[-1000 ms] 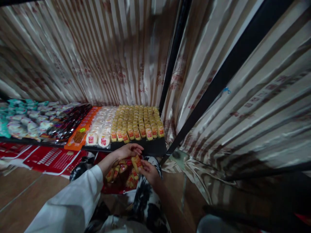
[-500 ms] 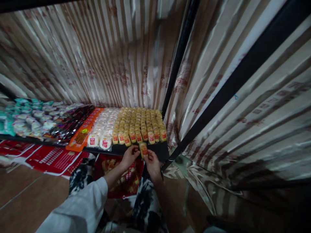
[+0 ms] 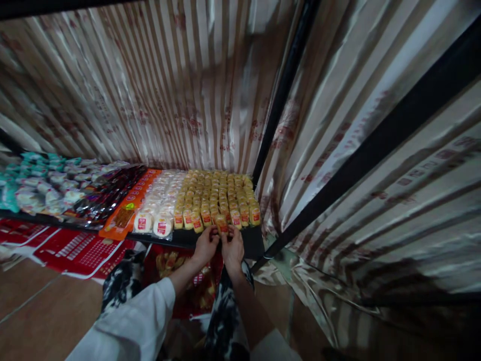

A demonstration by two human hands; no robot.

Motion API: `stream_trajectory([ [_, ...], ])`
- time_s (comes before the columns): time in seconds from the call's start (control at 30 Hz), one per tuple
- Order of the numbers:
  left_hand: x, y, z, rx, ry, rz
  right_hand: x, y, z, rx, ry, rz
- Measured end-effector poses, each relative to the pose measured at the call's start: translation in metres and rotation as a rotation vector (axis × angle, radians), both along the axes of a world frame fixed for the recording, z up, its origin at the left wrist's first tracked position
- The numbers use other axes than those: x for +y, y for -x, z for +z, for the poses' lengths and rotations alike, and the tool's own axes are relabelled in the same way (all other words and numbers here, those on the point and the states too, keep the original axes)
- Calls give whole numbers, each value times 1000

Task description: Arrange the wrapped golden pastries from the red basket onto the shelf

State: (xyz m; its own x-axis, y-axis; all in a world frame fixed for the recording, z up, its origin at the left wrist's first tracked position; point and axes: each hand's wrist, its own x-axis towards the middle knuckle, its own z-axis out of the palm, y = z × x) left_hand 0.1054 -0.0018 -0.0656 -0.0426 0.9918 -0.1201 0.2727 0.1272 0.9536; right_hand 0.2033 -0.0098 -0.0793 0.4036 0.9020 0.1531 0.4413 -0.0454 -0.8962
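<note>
Both hands are together at the front edge of a black shelf (image 3: 248, 241). Between their fingertips is a small yellow packaged cake (image 3: 221, 222) with a red label, at the front of the rows of similar packaged cakes (image 3: 210, 193). My left hand (image 3: 206, 246) pinches it from the left side. On its right side my right hand (image 3: 232, 248) has its fingers closed on it. The lower part of the pack is partly covered by the fingers. Left of the rows lie white round packaged cakes (image 3: 162, 226) with red labels.
Further left on the shelf are an orange packet (image 3: 120, 225), dark shiny packets (image 3: 105, 200) and teal packets (image 3: 11, 193). Below the shelf, a red basket (image 3: 180, 313) holds more yellow packs between my knees. Black posts (image 3: 278, 105) and striped curtains (image 3: 210, 100) stand behind and right.
Both hands have moved forward with the cake, from in front of the shelf edge up against the front row. My hands are closer together.
</note>
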Motion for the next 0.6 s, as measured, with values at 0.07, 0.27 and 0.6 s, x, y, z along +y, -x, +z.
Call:
stream_trajectory([
  [0.07,4,-7,-1,-20,9,9,3,-2,2,-52,-24,-38],
  [0.27,13,-18,-6,8,-18,19,12,-7,-4,-146,-28,-61],
  [0.6,15,-22,-12,20,-54,20,14,-10,-23,-127,-155,14],
])
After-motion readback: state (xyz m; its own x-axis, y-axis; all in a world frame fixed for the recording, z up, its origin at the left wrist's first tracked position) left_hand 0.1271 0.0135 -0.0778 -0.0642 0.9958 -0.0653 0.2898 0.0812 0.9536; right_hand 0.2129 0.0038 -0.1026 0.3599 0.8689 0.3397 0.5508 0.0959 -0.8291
